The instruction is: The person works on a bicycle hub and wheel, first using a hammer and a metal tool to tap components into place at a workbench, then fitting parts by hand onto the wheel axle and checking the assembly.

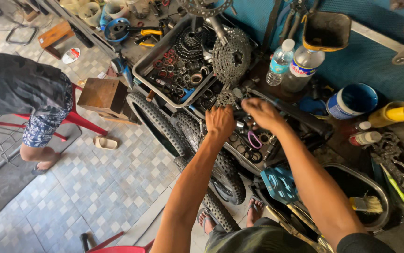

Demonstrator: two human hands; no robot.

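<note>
My left hand (219, 122) rests palm down on the edge of a tray of small bike parts (248, 151), fingers spread, with nothing visibly held. My right hand (260, 112) reaches into the same tray, fingers curled down among rings, washers and small metal pieces; what it holds, if anything, is hidden. A second grey tray (151, 55) behind holds bearings, rings and sprockets. A large cassette sprocket (231, 56) stands just beyond my hands.
Knobby bike tyres (157, 122) lean under the bench by my feet. Two water bottles (292, 64), a blue tin (351, 100), a yellow-capped bottle (390, 114) and a pan with a brush (367, 204) lie right. Another person (28, 100) sits on a red chair at left.
</note>
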